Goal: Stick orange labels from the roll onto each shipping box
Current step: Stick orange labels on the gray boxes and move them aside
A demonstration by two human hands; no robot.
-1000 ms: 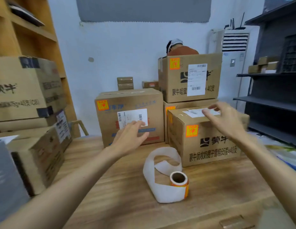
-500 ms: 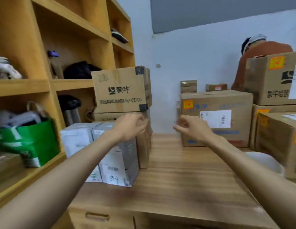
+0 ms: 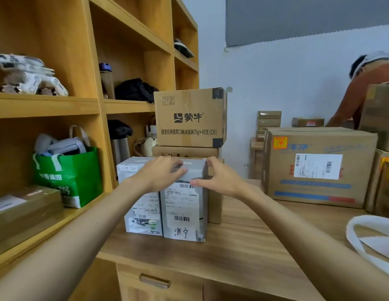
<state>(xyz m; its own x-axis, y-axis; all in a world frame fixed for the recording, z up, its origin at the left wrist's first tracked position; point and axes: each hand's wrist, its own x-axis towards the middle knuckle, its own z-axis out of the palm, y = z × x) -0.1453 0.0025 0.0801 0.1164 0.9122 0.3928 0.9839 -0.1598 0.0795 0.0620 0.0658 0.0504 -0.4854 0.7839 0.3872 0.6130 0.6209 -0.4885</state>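
Two grey shipping boxes stand side by side on the wooden table. Both my hands are on the right grey box (image 3: 184,211), which carries a white shipping slip and handwritten characters. My left hand (image 3: 161,173) lies over its top left edge with the fingers curled onto the top. My right hand (image 3: 217,177) grips its top right corner, thumb on the front face. The left grey box (image 3: 143,213) is partly hidden behind my left forearm. A loose white strip of label backing (image 3: 371,240) lies at the right edge; the roll itself is out of view.
Brown cartons are stacked behind the grey boxes (image 3: 189,118). A large carton with an orange label (image 3: 319,168) stands to the right. Wooden shelves on the left hold a green bag (image 3: 67,177). A person in orange (image 3: 363,94) bends at the back right.
The view has swung left from the labelled cartons and the roll to the shelf side. Both hands have reached forward and closed onto the right grey box.
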